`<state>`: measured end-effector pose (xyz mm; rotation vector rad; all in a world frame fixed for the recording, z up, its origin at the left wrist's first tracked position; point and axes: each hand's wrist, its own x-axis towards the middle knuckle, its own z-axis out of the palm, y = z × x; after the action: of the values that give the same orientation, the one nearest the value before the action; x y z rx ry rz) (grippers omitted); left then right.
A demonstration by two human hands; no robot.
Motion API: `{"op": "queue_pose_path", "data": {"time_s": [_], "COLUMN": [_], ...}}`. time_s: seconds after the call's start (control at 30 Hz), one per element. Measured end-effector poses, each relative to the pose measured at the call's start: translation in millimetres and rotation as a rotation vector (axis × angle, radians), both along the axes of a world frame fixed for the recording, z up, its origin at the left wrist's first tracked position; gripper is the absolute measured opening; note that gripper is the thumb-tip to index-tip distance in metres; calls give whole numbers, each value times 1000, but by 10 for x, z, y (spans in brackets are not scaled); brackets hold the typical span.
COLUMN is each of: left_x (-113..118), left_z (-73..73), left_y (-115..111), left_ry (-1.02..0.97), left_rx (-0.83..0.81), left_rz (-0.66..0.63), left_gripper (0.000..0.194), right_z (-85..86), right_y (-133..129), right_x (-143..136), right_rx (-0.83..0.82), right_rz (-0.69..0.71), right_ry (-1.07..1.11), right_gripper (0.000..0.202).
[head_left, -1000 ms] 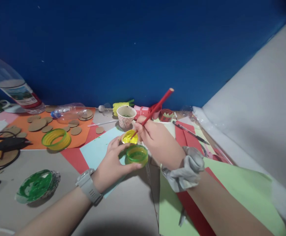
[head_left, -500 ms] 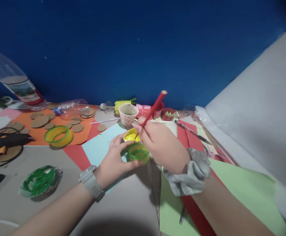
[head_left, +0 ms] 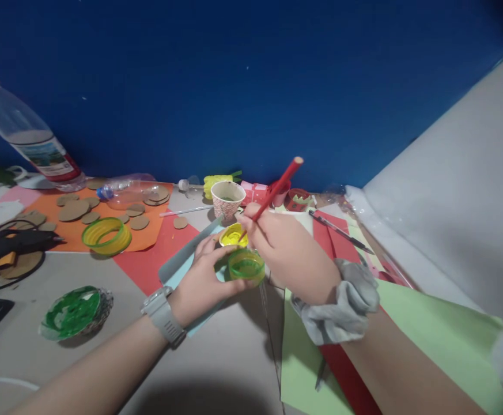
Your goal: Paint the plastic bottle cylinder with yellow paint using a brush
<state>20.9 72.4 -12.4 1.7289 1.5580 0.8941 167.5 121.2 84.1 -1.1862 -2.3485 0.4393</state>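
My left hand (head_left: 205, 282), with a grey watch on its wrist, grips a green-tinted clear plastic ring (head_left: 246, 266) between thumb and fingers. Just behind that ring is a small cup of yellow paint (head_left: 233, 236), with my left fingertips close against its side; whether they hold it too I cannot tell. My right hand (head_left: 283, 245), a grey scrunchie round its wrist, is closed on a red paintbrush (head_left: 279, 187) tilted up to the right. The brush's lower end reaches the yellow paint; its bristles are hardly visible. Light blue paper (head_left: 182, 262) lies under my left hand.
A patterned paper cup (head_left: 227, 200) stands behind my hands. To the left are a yellow-green ring (head_left: 106, 236), a dish of green paint (head_left: 74, 314), cardboard discs (head_left: 74, 210) and a tall bottle (head_left: 39, 144). Green paper (head_left: 432, 328) and a black pen (head_left: 340, 230) lie right.
The far left edge of the light blue paper has curled up beside my left hand. The brush leans slightly more to the right. Both hands keep their holds, and the view has shifted a little.
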Motion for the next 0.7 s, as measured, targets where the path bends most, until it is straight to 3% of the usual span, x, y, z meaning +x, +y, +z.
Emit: {"op": "queue_pose_path", "data": {"time_s": [0.17, 0.3, 0.4, 0.53, 0.7], "left_x": [-2, -3, -6, -11, -14], "left_z": [-1, -4, -14, -22, -13], "left_y": [8, 6, 4, 6, 8], "left_ry": [0, -10, -30, -26, -22], "left_rx": [2, 3, 12, 3, 7], "left_rz": [-13, -13, -14, -28, -43], "left_gripper": [62, 60, 60, 61, 63], "right_z": [-7, -15, -19, -15, 8], "right_y": [11, 23, 25, 31, 50], "right_x": [-4, -1, 12, 22, 27], "right_rx": [50, -18, 36, -24, -12], "right_rz": [-56, 22, -48, 23, -41], "right_ry": [7, 5, -2, 2, -16], "right_gripper": [30, 32, 31, 31, 29]}}
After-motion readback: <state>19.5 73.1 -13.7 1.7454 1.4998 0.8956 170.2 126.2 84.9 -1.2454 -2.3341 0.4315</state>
